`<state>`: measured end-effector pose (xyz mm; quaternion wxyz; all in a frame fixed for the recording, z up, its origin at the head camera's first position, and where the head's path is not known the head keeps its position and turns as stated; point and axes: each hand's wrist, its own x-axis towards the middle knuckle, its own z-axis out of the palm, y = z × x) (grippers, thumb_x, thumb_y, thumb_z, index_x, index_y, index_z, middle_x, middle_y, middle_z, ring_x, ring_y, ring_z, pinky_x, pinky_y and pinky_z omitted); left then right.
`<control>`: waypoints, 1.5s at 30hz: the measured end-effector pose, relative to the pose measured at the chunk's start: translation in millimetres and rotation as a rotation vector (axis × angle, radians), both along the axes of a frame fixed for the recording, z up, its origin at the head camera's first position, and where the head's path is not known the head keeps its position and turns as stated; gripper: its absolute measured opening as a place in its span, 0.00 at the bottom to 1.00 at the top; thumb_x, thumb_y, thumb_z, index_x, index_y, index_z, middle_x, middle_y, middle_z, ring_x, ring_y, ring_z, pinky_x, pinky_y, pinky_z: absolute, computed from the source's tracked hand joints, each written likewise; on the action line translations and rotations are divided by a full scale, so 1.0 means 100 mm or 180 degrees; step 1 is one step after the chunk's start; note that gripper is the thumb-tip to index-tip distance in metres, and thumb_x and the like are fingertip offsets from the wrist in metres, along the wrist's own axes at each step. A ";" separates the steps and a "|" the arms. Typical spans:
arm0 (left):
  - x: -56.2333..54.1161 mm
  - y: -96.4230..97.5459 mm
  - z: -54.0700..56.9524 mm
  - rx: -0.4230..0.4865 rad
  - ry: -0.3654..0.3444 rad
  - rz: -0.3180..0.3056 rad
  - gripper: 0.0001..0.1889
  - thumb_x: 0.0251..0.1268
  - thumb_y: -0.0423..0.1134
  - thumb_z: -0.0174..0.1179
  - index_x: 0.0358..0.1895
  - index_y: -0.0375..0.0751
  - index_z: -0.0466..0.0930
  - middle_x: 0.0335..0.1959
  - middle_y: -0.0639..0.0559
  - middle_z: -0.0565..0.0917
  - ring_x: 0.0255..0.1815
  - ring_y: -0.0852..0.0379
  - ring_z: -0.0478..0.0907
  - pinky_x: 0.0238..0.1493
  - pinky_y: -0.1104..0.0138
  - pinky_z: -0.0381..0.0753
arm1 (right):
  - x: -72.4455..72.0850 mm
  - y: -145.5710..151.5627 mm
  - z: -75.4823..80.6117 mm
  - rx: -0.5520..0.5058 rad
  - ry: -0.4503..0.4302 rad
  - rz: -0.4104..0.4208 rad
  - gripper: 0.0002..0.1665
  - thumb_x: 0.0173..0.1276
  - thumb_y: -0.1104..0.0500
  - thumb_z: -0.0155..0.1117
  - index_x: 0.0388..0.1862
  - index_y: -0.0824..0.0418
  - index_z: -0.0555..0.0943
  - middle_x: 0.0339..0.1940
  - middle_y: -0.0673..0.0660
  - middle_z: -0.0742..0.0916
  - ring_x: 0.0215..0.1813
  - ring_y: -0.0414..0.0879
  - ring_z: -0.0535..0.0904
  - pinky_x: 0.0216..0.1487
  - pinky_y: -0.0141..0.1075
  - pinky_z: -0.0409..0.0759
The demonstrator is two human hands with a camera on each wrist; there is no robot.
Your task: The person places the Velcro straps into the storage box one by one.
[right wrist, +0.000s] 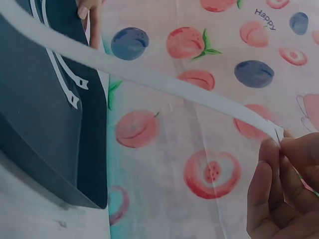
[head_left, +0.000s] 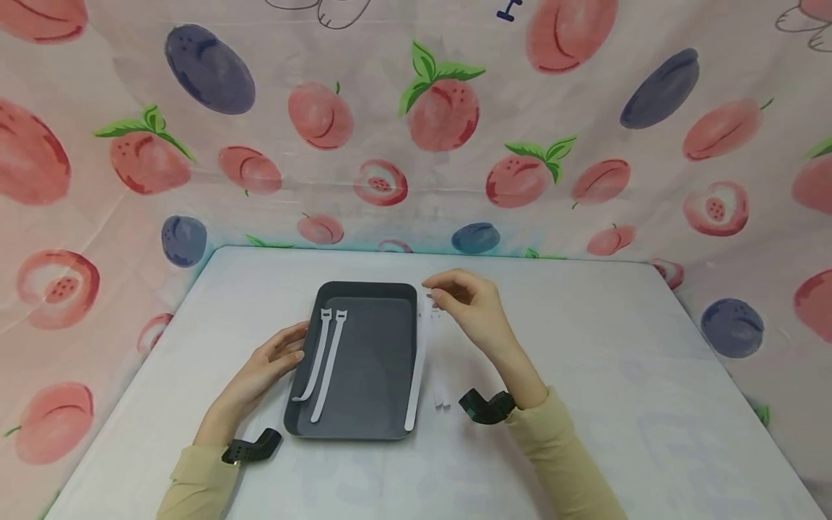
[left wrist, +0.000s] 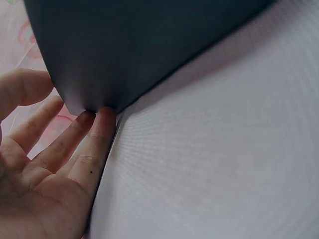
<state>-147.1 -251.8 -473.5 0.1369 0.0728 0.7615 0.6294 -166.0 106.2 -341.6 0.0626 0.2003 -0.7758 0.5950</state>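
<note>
Right hand up beyond the tray's far right corner, thumb and fingertips pinched together on one end of a white strap! That strap runs back toward the person, its free end over the tray's right side by the near corner; whether it touches there, I can't tell. Over to the left hand: fingers loosely spread, fingertips against the tray's left wall, nothing curled in the palm.

Between them sits the tray, dark grey, shallow, rounded at the corners, its long sides running away from the person. Inside, on the left half, two white straps: the left strap with its tail bent out toward the left wall, the right strap straighter, just beside it. Both have their slotted heads at the far end.

Outside, just right of the tray, more pale strips lie close together, washed out against the white table; how many, I can't count. Tan sleeves, a black camera at each wrist. And behind the table, a pink cloth covered in peaches and dark blue fruit, "Happy" lettered on it in the right wrist view.
</note>
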 end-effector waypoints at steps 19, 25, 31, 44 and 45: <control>-0.01 -0.01 0.00 0.0106 0.0057 -0.0086 0.31 0.72 0.40 0.54 0.75 0.44 0.55 0.74 0.37 0.61 0.66 0.67 0.66 0.57 0.79 0.73 | -0.12 -0.50 -0.05 -0.0068 -0.0282 0.0420 0.10 0.68 0.66 0.61 0.47 0.65 0.83 0.43 0.64 0.86 0.41 0.57 0.84 0.44 0.34 0.85; 0.00 0.00 -0.01 0.0065 0.0054 -0.0058 0.31 0.72 0.41 0.54 0.75 0.45 0.56 0.73 0.38 0.62 0.68 0.62 0.66 0.57 0.79 0.74 | -0.17 -0.63 -0.09 -0.0136 -0.0451 0.0528 0.11 0.68 0.66 0.60 0.47 0.66 0.83 0.44 0.65 0.86 0.44 0.62 0.82 0.46 0.35 0.85; 0.00 0.00 -0.01 0.0067 0.0059 -0.0049 0.31 0.72 0.40 0.54 0.74 0.44 0.56 0.73 0.38 0.62 0.68 0.60 0.66 0.57 0.78 0.74 | -0.22 -0.75 -0.15 -0.0159 -0.0516 0.0578 0.11 0.68 0.67 0.60 0.47 0.67 0.83 0.44 0.66 0.86 0.43 0.62 0.83 0.44 0.34 0.85; 0.00 -0.02 0.00 0.0096 0.0009 -0.0031 0.32 0.71 0.42 0.55 0.75 0.47 0.55 0.74 0.38 0.61 0.62 0.74 0.68 0.57 0.78 0.74 | -0.33 -0.99 -0.34 -0.0252 -0.0846 0.0575 0.11 0.68 0.68 0.58 0.46 0.68 0.83 0.42 0.68 0.85 0.41 0.63 0.82 0.44 0.39 0.85; 0.00 -0.02 0.00 0.0096 0.0018 -0.0040 0.32 0.71 0.42 0.55 0.75 0.47 0.55 0.74 0.38 0.61 0.63 0.73 0.68 0.57 0.78 0.74 | -0.33 -1.01 -0.36 -0.0267 -0.0882 0.0573 0.11 0.68 0.68 0.58 0.46 0.68 0.83 0.42 0.68 0.85 0.42 0.64 0.82 0.44 0.40 0.85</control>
